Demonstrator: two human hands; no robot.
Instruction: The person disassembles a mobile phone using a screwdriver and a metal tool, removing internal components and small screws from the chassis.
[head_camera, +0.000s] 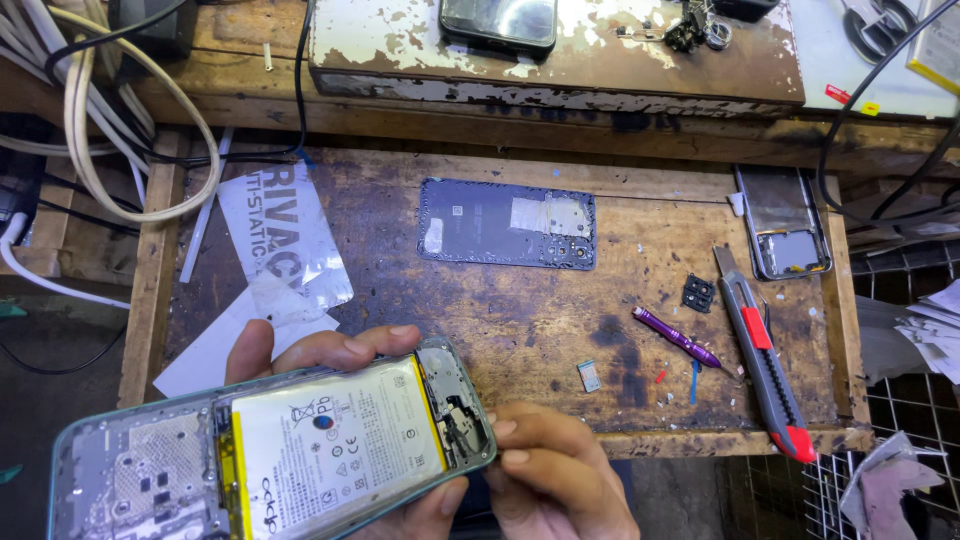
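Both of my hands are on the opened phone (270, 450), which lies tilted low in the view, its back off and its pale battery (325, 440) facing up. My left hand (320, 355) cradles it from behind: the fingers curl over the far long edge and are pressed against the frame, so the grip is closed around the body. My right hand (555, 475) meets the phone at its near right corner, fingertips pressed against the frame beside the small dark circuit board (455, 405) at that end; whether the thumb pinches from below I cannot tell, since the phone hides it.

Beyond the grip, further out on the worn wooden bench (500, 310), the dark back cover (505, 225) lies flat, inside up, well apart from my hands. Just past my left fingers sits a clear plastic film (285, 245) over a sheet of white paper (215, 345). To the right of the grip I see a tiny metal card tray (589, 375), then a purple screwdriver (675, 337), a small black square part (698, 293), and a red and grey utility knife (765, 365) near the bench edge. Further off on that side lies another open phone shell (783, 222). White cables (90, 120) loop well off to the left.
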